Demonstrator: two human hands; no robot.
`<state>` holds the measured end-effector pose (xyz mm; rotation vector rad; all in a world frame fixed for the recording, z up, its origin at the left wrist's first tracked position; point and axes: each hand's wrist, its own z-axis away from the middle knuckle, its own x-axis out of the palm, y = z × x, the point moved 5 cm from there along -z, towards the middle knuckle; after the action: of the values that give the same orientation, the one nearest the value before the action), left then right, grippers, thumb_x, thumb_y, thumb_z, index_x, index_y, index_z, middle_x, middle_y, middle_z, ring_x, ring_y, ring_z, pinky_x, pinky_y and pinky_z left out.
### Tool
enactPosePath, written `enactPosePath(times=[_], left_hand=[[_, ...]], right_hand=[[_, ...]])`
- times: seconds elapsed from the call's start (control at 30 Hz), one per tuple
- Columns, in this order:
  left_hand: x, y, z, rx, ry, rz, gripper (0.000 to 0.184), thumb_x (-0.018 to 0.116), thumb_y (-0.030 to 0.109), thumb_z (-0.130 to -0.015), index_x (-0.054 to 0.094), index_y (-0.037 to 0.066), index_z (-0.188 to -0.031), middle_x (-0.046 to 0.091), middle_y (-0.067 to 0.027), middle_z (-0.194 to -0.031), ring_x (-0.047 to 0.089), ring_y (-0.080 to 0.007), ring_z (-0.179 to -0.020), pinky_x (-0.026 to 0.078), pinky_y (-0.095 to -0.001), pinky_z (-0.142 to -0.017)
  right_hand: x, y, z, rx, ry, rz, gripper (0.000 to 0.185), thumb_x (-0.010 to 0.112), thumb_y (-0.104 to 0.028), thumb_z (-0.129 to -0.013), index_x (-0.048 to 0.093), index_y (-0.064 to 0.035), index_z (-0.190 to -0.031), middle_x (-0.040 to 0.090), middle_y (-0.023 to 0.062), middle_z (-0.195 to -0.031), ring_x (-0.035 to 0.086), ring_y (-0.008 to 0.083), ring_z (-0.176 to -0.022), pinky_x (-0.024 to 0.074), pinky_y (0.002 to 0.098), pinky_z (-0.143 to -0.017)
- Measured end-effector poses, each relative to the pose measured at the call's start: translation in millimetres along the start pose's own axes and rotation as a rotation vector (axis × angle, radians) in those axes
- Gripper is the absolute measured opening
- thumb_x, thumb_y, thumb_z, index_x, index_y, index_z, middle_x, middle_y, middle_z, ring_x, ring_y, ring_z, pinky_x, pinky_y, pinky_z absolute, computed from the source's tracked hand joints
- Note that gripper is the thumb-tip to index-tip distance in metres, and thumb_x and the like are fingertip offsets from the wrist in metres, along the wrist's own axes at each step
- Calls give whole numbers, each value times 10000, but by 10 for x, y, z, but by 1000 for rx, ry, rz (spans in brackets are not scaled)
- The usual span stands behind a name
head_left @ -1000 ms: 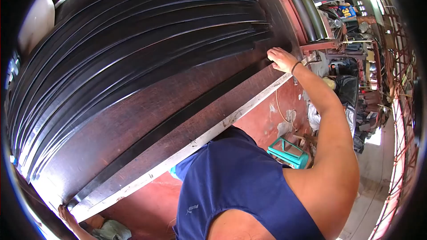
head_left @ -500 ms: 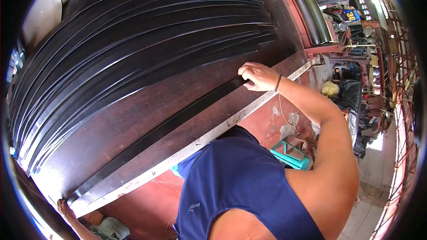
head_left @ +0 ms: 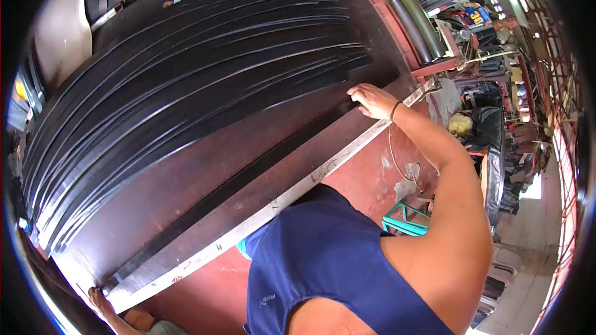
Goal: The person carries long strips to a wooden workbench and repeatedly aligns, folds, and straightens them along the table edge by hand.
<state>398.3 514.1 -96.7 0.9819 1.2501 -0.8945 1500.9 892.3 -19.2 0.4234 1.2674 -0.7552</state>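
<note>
My right hand (head_left: 372, 102), with a dark band at the wrist, is at the upper right end of a single black strip (head_left: 230, 185). Its fingers are curled together on the strip. The strip runs diagonally along the brown tabletop (head_left: 205, 149), near the pale table edge (head_left: 273, 203). My left hand is not in view. At the far lower left, a co-worker's hand (head_left: 100, 301) touches the strip's other end. Many long black strips (head_left: 186, 74) lie side by side beyond it.
A red frame with dark rollers (head_left: 417, 28) stands at the table's upper right corner. Below the edge are a red wall (head_left: 354, 174) and a teal plastic item (head_left: 406, 220). Black bags and piled materials (head_left: 490, 130) fill the right side.
My right hand first moved down and left from the table corner along the strip, then slightly back up and right. The view has shifted a little. The co-worker's hand remains at the far end.
</note>
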Motion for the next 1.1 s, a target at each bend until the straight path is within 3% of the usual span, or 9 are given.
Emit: enactPosePath(times=[0.17, 0.27, 0.8, 0.83, 0.87, 0.9, 0.93, 0.97, 1.1], left_hand=[[-30, -13, 27, -29, -40, -101, 230, 443, 110, -1035, 572, -29, -1164, 589, -248, -1208, 548, -446, -1124, 438, -529, -953], [147, -385, -173, -218, -298, 119, 244, 451, 85, -1024, 506, 48, -1258, 579, -250, -1195, 566, -418, -1118, 439, -496, -962], [188, -118, 175, 248, 254, -165, 301, 525, 74, -1011, 578, 24, -1303, 554, -216, -1347, 492, -390, -1288, 403, -469, -1104], [404, -468, 154, -326, 183, 541, 335, 570, 31, -971, 586, 42, -1305, 560, -211, -1350, 493, -395, -1289, 401, -478, -1106], [296, -360, 174, 76, -34, -174, 386, 588, 10, -946, 574, 66, -1328, 568, -201, -1349, 491, -394, -1298, 382, -500, -1124], [231, -235, 269, 315, 225, -133, 389, 610, -2, -915, 589, 65, -1298, 580, -187, -1335, 498, -387, -1291, 360, -527, -1130], [98, 83, 221, 227, 117, -315, 408, 636, -13, -860, 629, 67, -1260, 608, -158, -1092, 548, -375, -1118, 431, -495, -955], [206, -120, 202, 6, -39, -290, 358, 621, -11, -877, 616, 76, -1225, 603, -170, -1259, 533, -377, -1228, 387, -541, -1058], [-80, 483, 78, 171, 107, -170, 100, 625, 22, -806, 622, 81, -887, 564, -121, -915, 563, -360, -962, 438, -482, -805]], right_hand=[[124, 930, 492, 363, -153, 287, 702, 517, 64, -854, 344, -115, -1510, 634, 211, -1191, 607, 377, -1125, 426, 436, -1087], [212, 1159, 585, 463, -162, 297, 654, 499, 43, -876, 369, -113, -1498, 640, 213, -1198, 604, 391, -1137, 444, 450, -1068], [208, 1315, 613, 494, -72, 228, 494, 553, 5, -841, 527, -57, -1330, 640, 199, -1232, 585, 387, -1181, 432, 482, -1082], [145, 1253, 587, 469, -59, 200, 495, 547, 9, -839, 543, -58, -1329, 643, 198, -1234, 585, 396, -1180, 428, 486, -1088], [161, 1274, 558, 521, -99, 184, 531, 551, 7, -835, 518, -64, -1360, 627, 206, -1258, 571, 404, -1197, 418, 494, -1096], [166, 1251, 562, 523, -124, 216, 595, 569, 34, -804, 491, -71, -1384, 581, 199, -1319, 528, 404, -1247, 400, 492, -1108], [89, 1146, 536, 501, -139, 254, 533, 474, 45, -874, 507, -84, -1390, 555, 181, -1353, 488, 375, -1306, 398, 460, -1110], [26, 1043, 513, 498, -127, 291, 575, 478, 69, -856, 494, -83, -1411, 532, 180, -1384, 463, 365, -1335, 352, 461, -1148], [-294, 542, 211, 585, 29, 157, 670, 581, 90, -785, 457, -37, -1432, 509, 190, -1419, 462, 389, -1330, 370, 465, -1139]])
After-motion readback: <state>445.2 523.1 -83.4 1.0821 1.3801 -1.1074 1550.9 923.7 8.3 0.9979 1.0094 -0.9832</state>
